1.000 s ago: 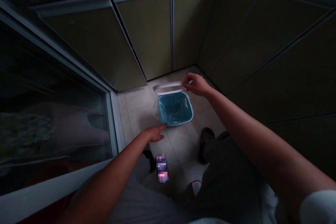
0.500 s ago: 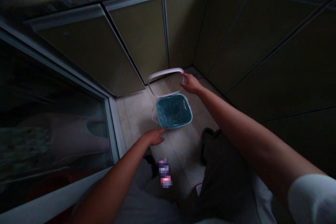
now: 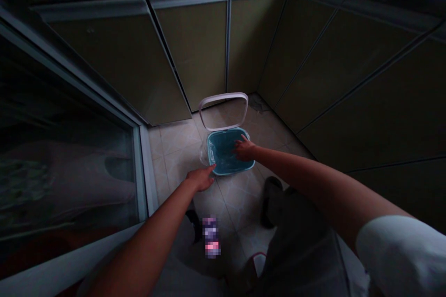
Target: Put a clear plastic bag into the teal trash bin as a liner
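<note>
I count 2 hands: my right hand (image 3: pixel 245 149), fingers spread, at the mouth of 1 teal bin (image 3: pixel 232 172); my left hand (image 3: pixel 200 179), thumb and index apart, fingertip at its near-left corner. Behind, 1 pale hoop (image 3: pixel 225 96) stands upright above the tiled floor (image 3: pixel 234 197).

A teal bin (image 3: pixel 228 173), rounded-rectangular and open-topped, stands upright on the floor (image 3: pixel 240 199) near the middle of the frame. Clear plastic liner (image 3: pixel 203 154) bunches outside its left side. The pale, hollow ring (image 3: pixel 223 96) stands raised at its far rim.
</note>
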`<state>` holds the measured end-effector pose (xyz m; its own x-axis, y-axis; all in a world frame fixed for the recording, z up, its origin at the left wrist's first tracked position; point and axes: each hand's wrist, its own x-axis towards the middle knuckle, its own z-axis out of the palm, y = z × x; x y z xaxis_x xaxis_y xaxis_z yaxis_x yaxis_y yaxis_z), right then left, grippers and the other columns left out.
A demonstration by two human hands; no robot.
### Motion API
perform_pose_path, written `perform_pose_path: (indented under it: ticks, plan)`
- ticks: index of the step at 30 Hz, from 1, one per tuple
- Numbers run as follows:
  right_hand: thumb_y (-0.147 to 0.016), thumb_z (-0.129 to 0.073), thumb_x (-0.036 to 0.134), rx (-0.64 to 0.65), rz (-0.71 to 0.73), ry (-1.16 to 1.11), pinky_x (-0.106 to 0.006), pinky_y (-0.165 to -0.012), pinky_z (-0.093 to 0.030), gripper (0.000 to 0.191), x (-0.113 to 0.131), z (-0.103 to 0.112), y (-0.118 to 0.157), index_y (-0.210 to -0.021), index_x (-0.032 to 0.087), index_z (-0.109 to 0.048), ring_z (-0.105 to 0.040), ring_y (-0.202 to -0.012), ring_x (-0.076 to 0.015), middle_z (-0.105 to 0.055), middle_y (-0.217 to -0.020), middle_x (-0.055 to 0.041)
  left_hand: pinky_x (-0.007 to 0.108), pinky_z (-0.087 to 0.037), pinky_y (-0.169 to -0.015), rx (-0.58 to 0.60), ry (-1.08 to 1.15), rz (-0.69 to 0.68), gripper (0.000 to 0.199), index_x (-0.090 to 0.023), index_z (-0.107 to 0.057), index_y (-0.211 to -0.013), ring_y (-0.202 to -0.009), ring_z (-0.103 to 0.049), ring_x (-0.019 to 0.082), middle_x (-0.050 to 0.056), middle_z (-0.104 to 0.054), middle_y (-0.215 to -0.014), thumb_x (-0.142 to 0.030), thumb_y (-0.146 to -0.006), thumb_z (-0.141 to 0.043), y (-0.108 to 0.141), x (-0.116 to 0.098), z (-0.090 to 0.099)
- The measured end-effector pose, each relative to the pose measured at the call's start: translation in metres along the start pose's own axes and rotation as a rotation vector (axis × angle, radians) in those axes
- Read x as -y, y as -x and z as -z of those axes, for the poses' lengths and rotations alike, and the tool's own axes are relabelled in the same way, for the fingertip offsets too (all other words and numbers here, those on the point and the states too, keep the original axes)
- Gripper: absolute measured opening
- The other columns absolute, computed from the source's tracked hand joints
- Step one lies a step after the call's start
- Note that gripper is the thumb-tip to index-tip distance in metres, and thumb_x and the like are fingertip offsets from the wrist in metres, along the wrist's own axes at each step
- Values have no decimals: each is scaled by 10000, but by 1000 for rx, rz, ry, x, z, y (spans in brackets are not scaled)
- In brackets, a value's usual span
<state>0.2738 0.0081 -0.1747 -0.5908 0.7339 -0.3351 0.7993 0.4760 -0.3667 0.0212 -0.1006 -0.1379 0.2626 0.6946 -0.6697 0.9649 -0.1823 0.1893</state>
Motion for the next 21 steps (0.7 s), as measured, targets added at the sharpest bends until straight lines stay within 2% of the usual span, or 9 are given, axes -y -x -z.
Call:
perform_pose_path:
  ticks: [2, 4, 7, 10, 11, 13, 16, 18, 21]
  plan:
    - [-688, -790, 157, 6, -15, -24, -568, -1199, -292, 147, -12, -14, 0, -795, 245, -740, -470, -1387, -337, -731, -1087, -63, 507, -482, -1060, 11, 33, 13, 747, -331, -313, -1646, -1364, -575, 381, 150, -572, -1520, -447, -951, -561, -3, 2, -3]
    - [-673, -787, 146, -5, -37, -79, -587, -1211, -254, 135, -28, -14, 2, -720, 247, -711, -405, -1440, -332, -728, -1086, -49, 514, -481, -1057, 8, 75, 26, 756, -325, -355, -1630, -1361, -575, 393, 153, -574, -1515, -442, -925, -601, -6, 2, -6]
    - [-706, -781, 176, -56, 5, -155, -576, -1231, -187, 105, -51, 4, 7, -710, 221, -686, -323, -1484, -321, -700, -1220, -62, 481, -478, -1065, -3, 144, 14, 719, -305, -466, -1572, -1363, -575, 380, 140, -571, -1520, -419, -885, -649, -10, 1, -7]
    - [-808, -733, 267, -205, 48, -158, -538, -1223, -194, 84, -70, 20, 13, -819, 192, -697, -370, -1423, -346, -618, -1365, -138, 404, -503, -1004, -83, 189, 19, 507, -294, -657, -1381, -1277, -642, 332, 105, -673, -1415, -402, -887, -615, -16, -2, -1]
    - [-840, -701, 297, -272, -4, -182, -525, -1204, -229, 119, -76, 22, 14, -880, 185, -696, -405, -1383, -353, -601, -1369, -165, 382, -516, -954, -149, 212, 52, 416, -292, -710, -1279, -1208, -678, 316, 95, -726, -1327, -404, -900, -582, -19, -2, 3]
    - [-880, -640, 330, -345, -259, -346, -482, -1147, -317, 164, -88, 20, 17, -957, 187, -660, -465, -1302, -345, -608, -1302, -184, 357, -525, -849, -318, 287, 180, 322, -286, -740, -1115, -1064, -723, 297, 84, -782, -1143, -415, -926, -514, -28, 2, 11]
    - [-891, -563, 335, -216, -678, -676, -447, -994, -454, 141, -107, 1, 24, -901, 195, -584, -572, -1108, -312, -654, -1032, -159, 358, -521, -792, -506, 464, 398, 345, -273, -670, -1181, -992, -730, 303, 95, -778, -1065, -428, -923, -503, -50, 17, 15]
    - [-883, -527, 355, -82, -814, -791, -463, -874, -511, 160, -116, -17, 27, -874, 198, -556, -620, -916, -282, -641, -850, -118, 356, -524, -815, -529, 625, 485, 485, -228, -573, -1341, -1027, -726, 305, 127, -767, -1120, -433, -903, -540, -65, 30, 9]
    - [-869, -490, 413, 35, -818, -1002, -454, -765, -538, 224, -119, -44, 26, -905, 200, -546, -616, -735, -234, -619, -750, -69, 319, -534, -802, -438, 858, 519, 597, -174, -487, -1440, -1071, -725, 269, 167, -722, -1270, -482, -928, -495, -83, 43, -9]
